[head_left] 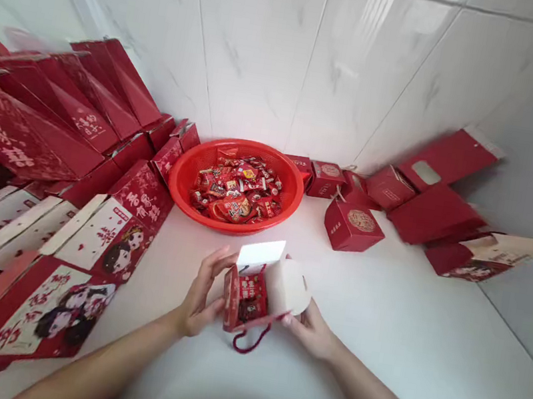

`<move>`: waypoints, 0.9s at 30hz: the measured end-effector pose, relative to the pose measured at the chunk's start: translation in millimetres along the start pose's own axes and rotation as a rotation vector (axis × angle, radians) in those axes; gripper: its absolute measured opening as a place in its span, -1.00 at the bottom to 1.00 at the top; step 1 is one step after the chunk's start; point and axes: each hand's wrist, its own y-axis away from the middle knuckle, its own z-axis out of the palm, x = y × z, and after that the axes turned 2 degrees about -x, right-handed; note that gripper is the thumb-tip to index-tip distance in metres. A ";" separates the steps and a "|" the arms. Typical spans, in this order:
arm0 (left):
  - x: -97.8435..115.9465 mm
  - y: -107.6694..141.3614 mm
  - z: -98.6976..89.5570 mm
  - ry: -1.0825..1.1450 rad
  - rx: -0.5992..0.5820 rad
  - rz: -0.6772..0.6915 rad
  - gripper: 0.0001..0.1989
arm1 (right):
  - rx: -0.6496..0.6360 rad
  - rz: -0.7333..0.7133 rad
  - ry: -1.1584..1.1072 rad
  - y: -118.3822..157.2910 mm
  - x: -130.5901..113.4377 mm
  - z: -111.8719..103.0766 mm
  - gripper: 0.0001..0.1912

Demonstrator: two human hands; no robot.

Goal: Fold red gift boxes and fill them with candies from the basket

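Note:
Between my hands, a small red candy box (pixel 232 298) has its white-lined flaps raised. Red-wrapped candies (pixel 252 295) lie inside it, and a dark red cord handle hangs from its near side. My left hand (pixel 205 294) grips the box's left side, thumb toward me and fingers behind. On the right, my right hand (pixel 311 328) holds the other side by the round white flap. Beyond the box stands a red plastic basket (pixel 180 176) full of red-wrapped candies (pixel 237 191).
Stacked red boxes with cartoon couples (pixel 58 315) crowd the left side. At the right back are several closed red boxes (pixel 353 227) and tumbled red cartons (pixel 439 213). A white tiled wall (pixel 259 57) rises behind the white tabletop (pixel 403 322).

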 end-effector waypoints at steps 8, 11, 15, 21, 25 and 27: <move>22.3 -16.7 5.6 -0.172 -0.089 0.148 -0.61 | 0.120 0.042 -0.116 -4.1 0.2 17.6 -0.58; 24.9 -17.0 7.2 -0.281 -0.088 0.059 -0.86 | 0.212 -0.107 0.042 -1.6 -2.7 21.9 -0.64; 25.0 -17.5 11.9 -0.264 0.032 -0.066 -0.72 | 0.096 -0.354 0.269 3.5 -1.5 19.7 -0.68; 39.7 -29.6 3.8 -0.675 0.072 -0.041 -0.80 | 0.099 -0.437 0.436 8.8 8.9 18.3 -0.57; 74.6 -31.0 14.5 -1.241 -0.090 0.011 -0.76 | 0.059 -0.447 0.504 18.2 8.2 30.3 -0.45; 91.4 -27.6 27.2 -1.391 -0.166 -0.049 -0.62 | -0.092 -0.485 0.503 24.1 5.1 36.7 -0.40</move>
